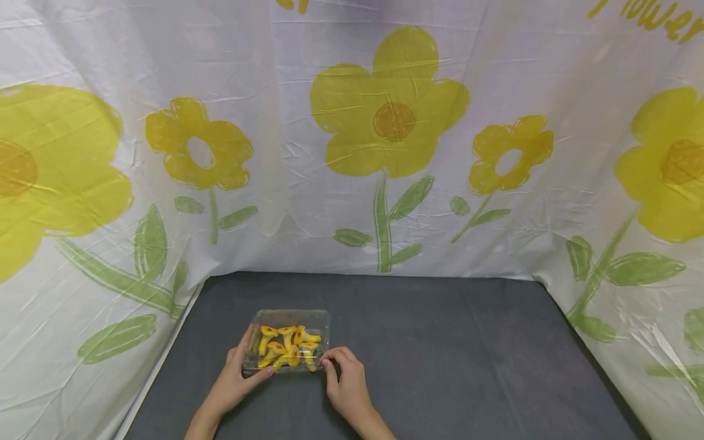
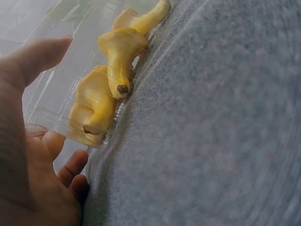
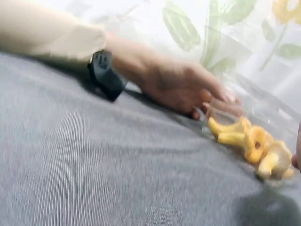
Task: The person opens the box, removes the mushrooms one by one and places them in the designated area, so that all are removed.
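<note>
A clear plastic clamshell box with yellow chanterelle mushrooms inside sits on the dark cloth, left of centre in the head view. My left hand grips the box's left side, its thumb along the front edge. The left wrist view shows that thumb over the clear plastic, beside the chanterelles. At the box's front right corner, my right hand pinches the edge between thumb and fingers. Only a sliver of the right hand enters the right wrist view, across from the left hand.
Dark grey cloth covers the table. White hanging fabric with painted yellow flowers encloses its back and both sides. A black wrist device is strapped to the left wrist.
</note>
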A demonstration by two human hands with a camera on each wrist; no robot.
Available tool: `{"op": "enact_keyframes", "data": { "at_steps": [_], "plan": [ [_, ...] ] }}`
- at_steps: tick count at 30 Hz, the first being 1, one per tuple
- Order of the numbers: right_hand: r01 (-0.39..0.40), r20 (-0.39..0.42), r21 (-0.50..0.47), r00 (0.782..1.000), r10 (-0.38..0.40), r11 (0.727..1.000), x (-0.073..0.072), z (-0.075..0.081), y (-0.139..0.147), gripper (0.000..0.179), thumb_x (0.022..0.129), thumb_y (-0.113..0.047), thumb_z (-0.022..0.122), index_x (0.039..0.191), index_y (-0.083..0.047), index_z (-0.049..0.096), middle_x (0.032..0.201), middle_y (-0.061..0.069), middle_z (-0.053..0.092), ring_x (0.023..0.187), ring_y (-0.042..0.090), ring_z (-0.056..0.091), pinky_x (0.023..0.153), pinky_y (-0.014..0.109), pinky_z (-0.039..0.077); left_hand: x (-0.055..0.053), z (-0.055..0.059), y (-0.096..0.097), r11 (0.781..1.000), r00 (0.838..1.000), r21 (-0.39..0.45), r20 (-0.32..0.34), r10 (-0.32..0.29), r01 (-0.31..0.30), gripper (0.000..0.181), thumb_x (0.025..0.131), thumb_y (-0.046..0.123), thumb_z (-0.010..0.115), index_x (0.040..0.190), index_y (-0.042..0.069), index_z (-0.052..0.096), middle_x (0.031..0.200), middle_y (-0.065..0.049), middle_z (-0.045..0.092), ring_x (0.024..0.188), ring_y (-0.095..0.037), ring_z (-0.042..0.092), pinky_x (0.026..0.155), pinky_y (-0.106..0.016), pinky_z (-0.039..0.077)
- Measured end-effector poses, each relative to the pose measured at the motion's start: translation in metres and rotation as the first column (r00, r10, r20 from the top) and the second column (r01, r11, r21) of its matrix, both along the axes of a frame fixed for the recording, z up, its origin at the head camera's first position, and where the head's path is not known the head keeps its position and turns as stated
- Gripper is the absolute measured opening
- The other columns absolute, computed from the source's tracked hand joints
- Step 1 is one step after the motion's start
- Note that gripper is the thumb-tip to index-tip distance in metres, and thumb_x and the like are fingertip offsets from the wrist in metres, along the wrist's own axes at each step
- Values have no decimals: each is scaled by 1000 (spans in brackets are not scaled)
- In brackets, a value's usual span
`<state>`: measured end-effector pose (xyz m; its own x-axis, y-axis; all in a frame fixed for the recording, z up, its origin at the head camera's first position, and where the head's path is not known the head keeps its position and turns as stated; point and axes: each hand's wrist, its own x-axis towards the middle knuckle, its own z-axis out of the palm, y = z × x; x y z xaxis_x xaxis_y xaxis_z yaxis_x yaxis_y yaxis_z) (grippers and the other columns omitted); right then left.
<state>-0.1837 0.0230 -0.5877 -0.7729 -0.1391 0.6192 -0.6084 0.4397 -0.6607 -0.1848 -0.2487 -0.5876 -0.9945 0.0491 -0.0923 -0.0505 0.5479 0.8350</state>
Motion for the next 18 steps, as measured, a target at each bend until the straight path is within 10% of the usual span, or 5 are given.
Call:
{"op": "enact_keyframes", "data": {
  "at_steps": [11,18],
  "plan": [
    [89,313,-86,948,-58,992,5,25,-6,10,101,-2,70,93,-5,75,84,0,67,70,2,56,63,22,49,0,-2,3,1000,996,-24,-88,-2,0,111,95,42,80,173,19,4,169,-30,18,147,-51,24,101,-82,35],
    [47,320,-64,947,-24,997,5,35,-5,9,103,-6,69,97,-5,76,88,0,67,68,0,49,60,20,46,-1,-3,3,1000,995,-1,-104,-6,5,111,95,38,80,173,17,4,172,-30,14,146,-49,24,108,-80,30]
  ]
}}
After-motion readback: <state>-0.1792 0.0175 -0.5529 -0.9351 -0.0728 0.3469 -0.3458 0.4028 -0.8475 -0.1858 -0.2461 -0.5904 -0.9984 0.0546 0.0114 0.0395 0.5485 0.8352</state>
